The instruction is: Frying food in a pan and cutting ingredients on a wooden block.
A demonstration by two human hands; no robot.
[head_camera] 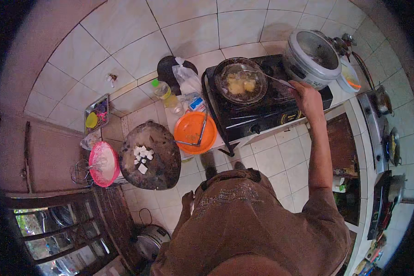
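My right hand (303,93) grips the handle of a metal cooking utensil (277,80), whose head reaches into a dark frying pan (217,95). Yellowish pieces of food (239,85) lie in bubbling oil in that pan, on the left burner of a black gas stove (248,119). My left hand (187,199) hangs low beside my body, away from the counter and in shadow; its fingers are too dark to make out. White cubes of food (143,155) sit on a worn wooden chopping board (164,169). An orange plate (181,129) with tongs (203,132) across it stands between board and stove.
A large metal pot (305,70) occupies the stove's right side. Behind the orange plate are an oil bottle (169,96) and a plastic bag (188,79). A pink bowl of white batter or flour (94,157) stands left of the board, beside a wire whisk (79,170).
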